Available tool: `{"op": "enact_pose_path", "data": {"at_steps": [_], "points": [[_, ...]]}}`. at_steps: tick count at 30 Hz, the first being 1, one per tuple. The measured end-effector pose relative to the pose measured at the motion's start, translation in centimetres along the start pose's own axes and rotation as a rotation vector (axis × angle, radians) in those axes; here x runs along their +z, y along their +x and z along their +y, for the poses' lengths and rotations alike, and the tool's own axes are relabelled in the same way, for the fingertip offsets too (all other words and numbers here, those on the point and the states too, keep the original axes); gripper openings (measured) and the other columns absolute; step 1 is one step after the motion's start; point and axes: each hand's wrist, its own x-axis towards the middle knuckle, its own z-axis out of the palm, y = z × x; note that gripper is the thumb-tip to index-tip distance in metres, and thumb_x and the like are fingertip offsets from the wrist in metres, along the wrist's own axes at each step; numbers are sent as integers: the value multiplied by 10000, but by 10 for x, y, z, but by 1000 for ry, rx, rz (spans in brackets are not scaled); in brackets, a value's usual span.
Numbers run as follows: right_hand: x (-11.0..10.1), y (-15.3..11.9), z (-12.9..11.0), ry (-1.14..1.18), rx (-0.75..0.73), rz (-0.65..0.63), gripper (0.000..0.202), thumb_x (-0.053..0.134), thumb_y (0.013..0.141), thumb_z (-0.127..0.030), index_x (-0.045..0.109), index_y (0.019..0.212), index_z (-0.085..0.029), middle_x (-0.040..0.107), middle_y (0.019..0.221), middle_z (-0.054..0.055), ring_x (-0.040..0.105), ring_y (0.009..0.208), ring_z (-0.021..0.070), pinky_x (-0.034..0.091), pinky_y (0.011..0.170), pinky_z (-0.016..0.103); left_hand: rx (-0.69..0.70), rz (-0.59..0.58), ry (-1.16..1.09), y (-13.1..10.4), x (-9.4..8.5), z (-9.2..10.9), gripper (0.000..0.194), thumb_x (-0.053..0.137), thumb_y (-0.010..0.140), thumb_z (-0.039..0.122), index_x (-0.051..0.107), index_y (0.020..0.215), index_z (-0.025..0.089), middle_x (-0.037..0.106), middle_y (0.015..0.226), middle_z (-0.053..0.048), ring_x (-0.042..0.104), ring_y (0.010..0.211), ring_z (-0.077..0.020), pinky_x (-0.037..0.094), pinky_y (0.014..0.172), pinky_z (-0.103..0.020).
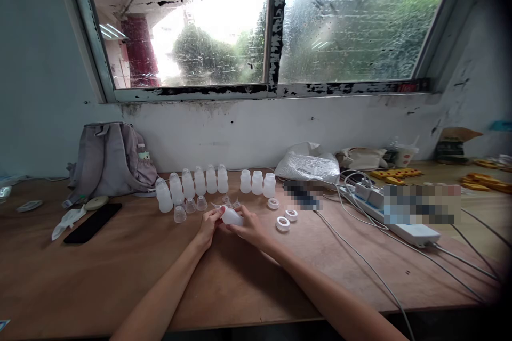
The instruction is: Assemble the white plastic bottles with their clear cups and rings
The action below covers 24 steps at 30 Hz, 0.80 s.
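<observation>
Between my two hands a frosted white baby bottle [232, 217] lies tilted on its side, just above the table. My left hand [208, 228] closes on its left end, with the thumb on top. The fingers of my right hand [251, 228] wrap round the other end. Behind the hands, small clear bottle nipples [226, 200] show in part. Several bottles with clear caps [188, 184] stand in a row to the left, and loose clear domed caps [180, 214] sit in front of them. Three uncapped bottles [257, 183] stand upright farther right. White screw rings [282, 224] lie right of my right hand.
A grey backpack [114, 160] leans on the wall at the left, with a black phone [93, 223] lying before it. To the right, a white power strip [416, 234] trails several cables. A silvery plastic bag [308, 165] rests by the wall below the window.
</observation>
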Motion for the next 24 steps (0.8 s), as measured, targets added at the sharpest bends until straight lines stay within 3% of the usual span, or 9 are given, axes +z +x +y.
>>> {"op": "enact_pose_path", "data": {"at_steps": [5,8,12,15,17,21,24], "points": [[-5,4,0,207,77,-29,341,651,571,-381,543,827,-183,611,772,10,560,729,168,411,617,249,32,-17,27,5,-3,-6,351,643,606,423,654,730,94,628,688,-64,558,630,-143,434,609,-251],[-4,7,1,257,124,-16,360,651,566,-407,544,822,-176,607,794,19,554,751,175,414,634,261,91,-31,179,10,-6,-7,382,565,674,464,646,798,112,628,715,-63,560,662,-156,435,637,-269],[-2,9,4,330,232,49,402,610,610,-464,534,877,-174,602,868,45,551,814,193,418,686,284,342,80,643,17,-16,-7,374,452,758,440,620,919,147,620,889,-92,533,874,-224,406,796,-356],[-1,10,10,339,256,102,427,606,607,-485,530,896,-179,596,895,48,546,842,202,416,711,296,596,250,1065,21,-30,-7,328,448,766,286,569,1035,143,547,1074,-125,426,1055,-266,299,934,-417],[-2,10,14,336,270,121,432,599,609,-494,528,898,-182,596,903,49,545,845,206,417,708,301,672,302,1250,25,-41,-6,355,397,766,177,531,1091,127,504,1138,-142,387,1106,-268,277,958,-420],[-2,9,18,342,274,103,430,580,627,-496,525,917,-183,591,931,55,545,850,208,418,706,304,664,335,1479,29,-60,-3,480,300,726,34,464,1170,113,469,1199,-141,342,1166,-255,266,968,-422],[-1,9,17,331,285,105,439,582,623,-493,520,930,-185,589,938,55,544,851,210,416,704,308,627,385,1602,29,-66,0,537,276,708,1,420,1212,118,451,1233,-128,298,1204,-248,169,1002,-453]]}}
